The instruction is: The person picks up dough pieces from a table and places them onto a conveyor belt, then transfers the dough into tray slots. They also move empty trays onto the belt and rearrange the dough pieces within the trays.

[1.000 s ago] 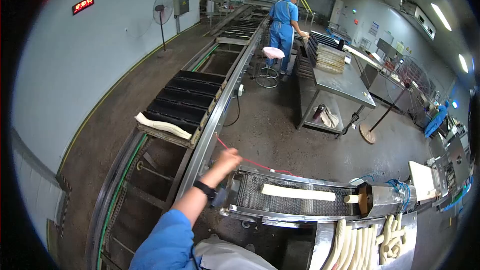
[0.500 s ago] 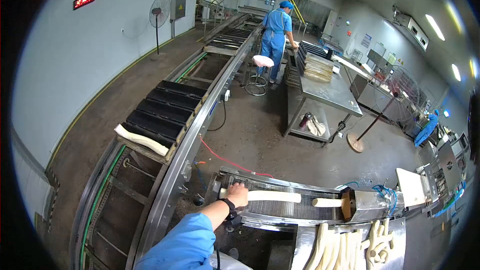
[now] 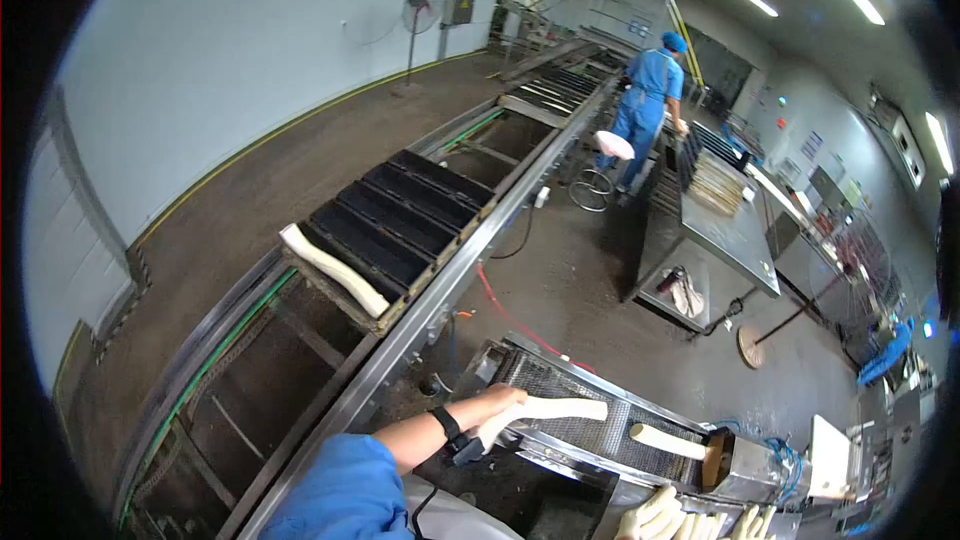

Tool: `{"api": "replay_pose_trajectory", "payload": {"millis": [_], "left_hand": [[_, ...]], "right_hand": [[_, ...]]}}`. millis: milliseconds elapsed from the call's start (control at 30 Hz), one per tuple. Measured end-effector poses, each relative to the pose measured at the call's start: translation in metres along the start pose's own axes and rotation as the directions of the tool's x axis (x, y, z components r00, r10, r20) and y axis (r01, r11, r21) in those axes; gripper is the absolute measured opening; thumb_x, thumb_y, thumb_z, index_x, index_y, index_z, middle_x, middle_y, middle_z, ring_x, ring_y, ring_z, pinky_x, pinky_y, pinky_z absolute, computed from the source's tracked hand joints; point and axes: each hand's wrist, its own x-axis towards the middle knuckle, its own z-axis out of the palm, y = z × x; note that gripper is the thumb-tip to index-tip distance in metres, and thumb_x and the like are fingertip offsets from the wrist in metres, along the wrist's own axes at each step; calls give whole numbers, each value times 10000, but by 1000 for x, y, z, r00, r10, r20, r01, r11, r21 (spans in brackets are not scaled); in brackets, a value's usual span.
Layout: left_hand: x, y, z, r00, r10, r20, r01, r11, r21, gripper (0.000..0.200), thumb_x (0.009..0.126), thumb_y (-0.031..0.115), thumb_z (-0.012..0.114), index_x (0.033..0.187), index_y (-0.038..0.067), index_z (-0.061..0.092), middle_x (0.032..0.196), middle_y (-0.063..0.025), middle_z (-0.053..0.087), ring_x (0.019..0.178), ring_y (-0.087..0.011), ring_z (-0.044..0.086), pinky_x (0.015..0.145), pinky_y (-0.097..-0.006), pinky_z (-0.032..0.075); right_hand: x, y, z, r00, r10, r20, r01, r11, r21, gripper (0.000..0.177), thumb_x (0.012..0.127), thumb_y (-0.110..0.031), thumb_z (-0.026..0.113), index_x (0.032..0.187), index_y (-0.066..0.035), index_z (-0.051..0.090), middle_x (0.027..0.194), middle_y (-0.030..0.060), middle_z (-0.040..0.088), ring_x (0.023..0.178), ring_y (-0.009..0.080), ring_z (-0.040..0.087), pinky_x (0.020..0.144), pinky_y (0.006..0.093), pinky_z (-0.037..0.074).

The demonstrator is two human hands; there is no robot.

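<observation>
My left hand (image 3: 500, 399), with a dark watch on its wrist, is closed round a long pale dough roll (image 3: 565, 408). One part of the roll lies over the mesh conveyor belt (image 3: 590, 430), and its other end hangs down on the near side of my hand. A second dough roll (image 3: 668, 441) lies farther right on the belt, by the metal machine outlet (image 3: 752, 465). Several more dough pieces (image 3: 655, 518) lie at the bottom edge, partly cut off. My right hand is out of view.
To the left, a rail conveyor (image 3: 420, 305) carries black baking pans (image 3: 400, 202); one dough roll (image 3: 335, 270) lies in the nearest slot. A co-worker (image 3: 650, 105) in blue stands beyond at a steel table (image 3: 725, 235). A stool (image 3: 612, 147) and a red hose (image 3: 510, 315) are nearby.
My view has turned, so the scene sits farther right and lower at left. My left hand has drawn the dough roll toward the near side of the belt, and its end now bends downward.
</observation>
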Motion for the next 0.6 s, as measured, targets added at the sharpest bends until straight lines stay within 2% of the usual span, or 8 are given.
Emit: {"api": "replay_pose_trajectory", "payload": {"millis": [33, 67, 167, 200, 300, 433, 500, 600], "left_hand": [[-2, 0, -7, 978, -87, 188, 172, 843, -510, 306, 831, 321, 551, 884, 37, 651, 761, -107, 668, 657, -238, 655, 606, -357, 532], [-21, 21, -12, 973, -94, 213, 224, 632, -742, 307, 839, 328, 551, 894, 43, 651, 733, -68, 652, 592, -176, 615, 541, -306, 511], [-61, 70, -56, 994, -65, 89, 108, 424, -899, 314, 864, 317, 544, 926, 23, 633, 753, -86, 654, 621, -193, 625, 573, -324, 534], [-79, 92, -68, 999, -2, -36, -33, 366, -930, 315, 884, 307, 537, 961, 15, 629, 794, -95, 661, 665, -192, 638, 613, -323, 544], [-103, 107, -107, 876, 242, -417, -480, 365, -798, 311, 943, 224, 520, 1123, -14, 606, 966, -116, 679, 840, -191, 666, 779, -319, 551], [-148, 138, -162, 680, 335, -653, -732, 364, -576, 266, 934, 136, 562, 1171, 15, 578, 1009, -31, 632, 884, -99, 613, 769, -252, 505], [-135, 104, -198, 636, 301, -711, -757, 426, -496, 290, 933, 102, 555, 1212, 24, 561, 1017, -15, 625, 922, -92, 597, 818, -252, 487], [-143, 52, -239, 615, 192, -765, -693, 594, -408, 565, 868, -22, 578, 1403, 28, 404, 1306, -73, 525, 1162, -176, 518, 1010, -307, 395]], "right_hand": [[9, -44, 12, 998, -38, 56, 35, 998, 56, 614, 776, -465, 646, 1224, -59, 537, 1002, 184, 608, 913, 333, 601, 795, 473, 478], [18, -88, 22, 988, -85, 130, 73, 993, 98, 646, 777, -469, 638, 1263, -62, 516, 1067, 192, 590, 970, 339, 584, 833, 476, 469], [16, -217, 57, 895, -243, 373, 165, 960, 228, 746, 781, -481, 615, 1380, -68, 453, 1261, 217, 536, 1141, 358, 536, 948, 485, 441], [1, -264, 72, 859, -297, 417, 187, 940, 284, 682, 782, -442, 624, 1314, -31, 506, 1189, 181, 581, 1055, 294, 582, 907, 419, 470], [-72, -382, 130, 867, -440, 235, 332, 861, 385, 552, 787, -328, 558, 1212, 24, 555, 1112, 158, 612, 995, 232, 603, 871, 348, 484], [-95, -492, 210, 604, -572, 555, 565, 798, 208, 531, 806, -272, 629, 1234, 34, 554, 1173, 134, 598, 1077, 216, 568, 920, 335, 455], [-98, -546, 271, 298, -555, 776, 712, 671, 207, 446, 817, -245, 662, 1164, 32, 623, 1121, 138, 593, 1086, 220, 549, 940, 311, 425], [-66, -568, 374, 129, -765, 631, 894, 365, 261, 376, 811, -257, 668, 1113, -32, 671, 1091, 162, 584, 1055, 272, 552, 950, 340, 428]]}}
